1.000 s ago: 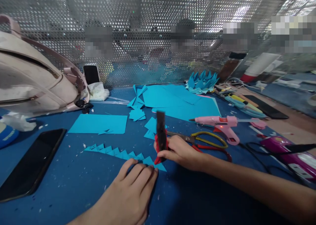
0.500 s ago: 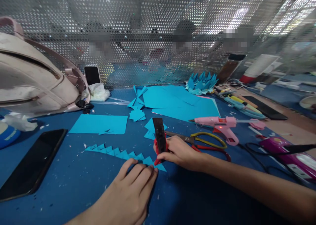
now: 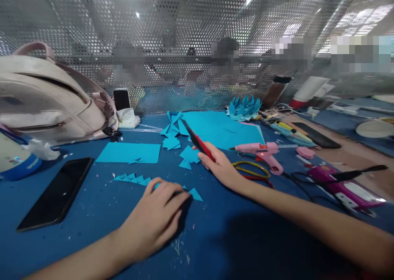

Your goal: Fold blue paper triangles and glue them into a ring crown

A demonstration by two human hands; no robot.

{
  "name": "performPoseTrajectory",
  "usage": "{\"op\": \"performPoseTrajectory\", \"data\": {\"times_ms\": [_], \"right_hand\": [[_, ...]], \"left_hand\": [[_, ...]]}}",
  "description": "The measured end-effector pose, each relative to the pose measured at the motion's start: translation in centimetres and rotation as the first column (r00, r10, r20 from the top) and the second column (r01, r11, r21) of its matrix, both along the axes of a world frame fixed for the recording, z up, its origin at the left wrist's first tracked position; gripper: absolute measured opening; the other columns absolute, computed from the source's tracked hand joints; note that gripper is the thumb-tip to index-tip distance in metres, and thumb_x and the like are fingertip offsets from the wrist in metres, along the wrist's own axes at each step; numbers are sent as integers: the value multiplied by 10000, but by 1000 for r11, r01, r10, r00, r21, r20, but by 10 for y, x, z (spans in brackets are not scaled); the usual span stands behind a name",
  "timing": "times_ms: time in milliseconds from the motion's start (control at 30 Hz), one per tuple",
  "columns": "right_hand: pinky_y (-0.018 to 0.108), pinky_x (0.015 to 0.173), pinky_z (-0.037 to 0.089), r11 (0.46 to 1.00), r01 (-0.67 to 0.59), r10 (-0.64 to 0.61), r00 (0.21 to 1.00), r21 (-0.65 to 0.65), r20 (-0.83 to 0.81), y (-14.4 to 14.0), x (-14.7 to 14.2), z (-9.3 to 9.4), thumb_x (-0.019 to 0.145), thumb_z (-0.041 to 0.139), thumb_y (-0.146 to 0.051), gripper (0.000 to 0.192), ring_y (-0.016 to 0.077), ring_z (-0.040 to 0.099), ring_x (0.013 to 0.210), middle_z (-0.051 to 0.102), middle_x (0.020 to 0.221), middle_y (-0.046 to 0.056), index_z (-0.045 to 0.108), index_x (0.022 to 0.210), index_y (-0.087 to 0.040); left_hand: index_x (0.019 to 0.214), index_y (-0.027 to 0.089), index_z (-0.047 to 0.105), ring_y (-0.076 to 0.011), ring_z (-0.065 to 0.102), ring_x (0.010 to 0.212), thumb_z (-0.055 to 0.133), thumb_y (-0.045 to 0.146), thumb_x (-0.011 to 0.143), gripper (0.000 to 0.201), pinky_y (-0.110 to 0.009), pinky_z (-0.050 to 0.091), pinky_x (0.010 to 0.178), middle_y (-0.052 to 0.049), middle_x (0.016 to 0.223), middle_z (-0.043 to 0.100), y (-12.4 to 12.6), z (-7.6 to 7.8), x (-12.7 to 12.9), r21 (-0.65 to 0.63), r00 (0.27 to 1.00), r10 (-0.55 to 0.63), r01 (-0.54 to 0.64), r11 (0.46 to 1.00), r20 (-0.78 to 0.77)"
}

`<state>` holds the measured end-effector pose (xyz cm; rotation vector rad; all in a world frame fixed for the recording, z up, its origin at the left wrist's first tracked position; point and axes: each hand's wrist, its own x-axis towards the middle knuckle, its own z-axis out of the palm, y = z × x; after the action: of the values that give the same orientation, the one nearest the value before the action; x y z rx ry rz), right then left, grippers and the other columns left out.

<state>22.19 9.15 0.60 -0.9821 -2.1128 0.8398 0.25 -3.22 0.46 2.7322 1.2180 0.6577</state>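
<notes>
Lifting my right hand [image 3: 220, 165] away from the zigzag paper strip [image 3: 138, 179], I am gripping the red-and-black cutter [image 3: 198, 142] while my left hand [image 3: 156, 214] presses flat on the strip's near end, risking creasing it.

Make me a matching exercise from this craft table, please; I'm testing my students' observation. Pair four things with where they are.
Things:
1. red and black tool
2. zigzag paper strip
3. black phone
4. pink glue gun

Places:
a. flat on the table, at the left
b. under the left hand
c. in the right hand
d. beyond the yellow-handled scissors

Pairs: 1-c, 2-b, 3-a, 4-d
</notes>
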Motion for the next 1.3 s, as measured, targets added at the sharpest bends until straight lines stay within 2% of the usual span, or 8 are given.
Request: {"op": "performPoseTrajectory", "data": {"times_ms": [100, 167, 267, 367, 567, 733, 900, 1300], "right_hand": [[390, 876, 459, 957, -34, -55, 953, 288, 297, -2, 0, 6, 1002, 408, -369, 419, 269, 593, 1033, 606, 1227, 136, 449, 1361, -157], [412, 847, 468, 899, -91, -141, 865, 428, 482, -3, -1, 6, 990, 416, -324, 471, 304, 592, 1032, 576, 1270, 171, 407, 1421, -134], [392, 744, 475, 841, -121, -270, 750, 527, 604, 0, -2, 2, 972, 420, -241, 519, 309, 597, 940, 585, 1209, 198, 360, 1468, -102], [407, 750, 466, 825, -124, -298, 733, 551, 611, 8, 3, -4, 920, 378, -65, 544, 326, 578, 990, 555, 1253, 229, 377, 1463, -96], [486, 933, 416, 823, -174, -202, 801, 541, 564, 8, 10, 6, 932, 391, -47, 413, 344, 494, 1184, 460, 1401, 241, 518, 1323, -86], [297, 889, 456, 826, -361, 79, 835, 433, 544, -21, 1, 19, 1004, 475, -280, 201, 179, 587, 1020, 657, 1094, 59, 612, 1119, -188], [296, 778, 440, 874, -445, 332, 840, 195, 429, -40, -6, 14, 895, 650, -429, 299, 191, 564, 896, 640, 939, 37, 631, 1061, -181], [266, 755, 417, 899, -432, 399, 875, 69, 273, -43, -8, 5, 840, 682, -180, 101, 170, 556, 862, 630, 910, 29, 612, 911, -163]], "left_hand": [[1287, 208, 549, -236, 538, 1108, 418, 178, 985, 331, -457, 323, 1008, -85, 1203, 596, 13, 1, -10, -34, 993, 108, -107, 994, 41], [1252, 204, 565, -244, 541, 1093, 445, 222, 992, 287, -463, 344, 979, -89, 1192, 600, 22, 1, -18, -49, 991, 124, -122, 991, 46], [1172, 221, 607, -234, 558, 1065, 460, 270, 999, 232, -444, 377, 957, -68, 1154, 627, 32, 1, -30, -138, 988, 132, -120, 983, 77], [1115, 222, 630, -226, 574, 1042, 484, 304, 995, 206, -430, 398, 955, -57, 1103, 647, 37, -1, -37, -201, 987, 113, -88, 976, 118], [903, 187, 622, -210, 579, 951, 596, 328, 929, 145, -369, 446, 874, -52, 991, 646, 41, -3, -39, -260, 984, 84, -41, 965, 158], [874, 180, 591, -180, 581, 811, 587, 291, 921, 120, -309, 460, 754, -28, 870, 642, 37, 1, -35, -310, 971, 135, -69, 948, 198], [894, 182, 590, -164, 573, 760, 590, 290, 899, 109, -287, 460, 706, -17, 847, 636, 35, 5, -32, -361, 965, 153, -68, 930, 213], [856, 189, 610, -174, 546, 803, 667, 310, 827, 136, -272, 425, 708, -9, 878, 559, 25, 12, -26, -456, 990, 112, -61, 888, 85]]}}
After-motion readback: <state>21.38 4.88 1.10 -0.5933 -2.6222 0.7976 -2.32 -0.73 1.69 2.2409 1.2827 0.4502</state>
